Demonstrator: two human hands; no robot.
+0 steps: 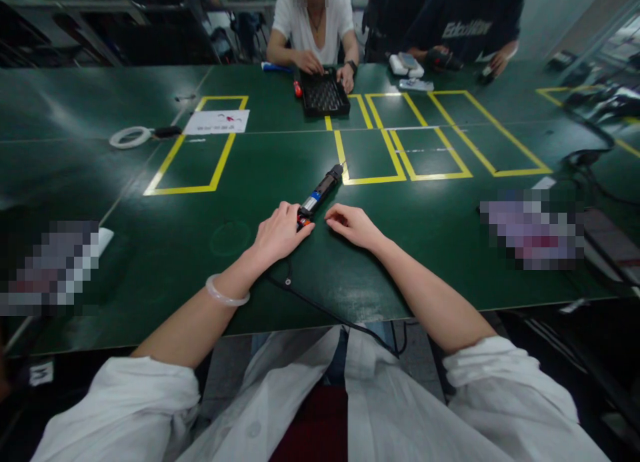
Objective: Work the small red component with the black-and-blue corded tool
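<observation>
A black electric screwdriver [320,194] with a blue and white label lies slantwise on the green table. Its thin bit points away from me and to the right. My left hand [281,234] is closed around its rear end, where a bit of red-orange shows. From beneath that hand a black cable [325,307] runs over the table's front edge. Just right of the screwdriver, my right hand [353,225] rests on the table with its fingers curled in. I see nothing in it, and it does not touch the screwdriver.
Yellow tape outlines [373,181] mark the green table [280,155]. A white paper [217,122] and a coiled white cable [130,137] lie back left. Across the table, a person's hands [311,63] work at a black tray [325,109]. Blurred-out devices sit at both sides.
</observation>
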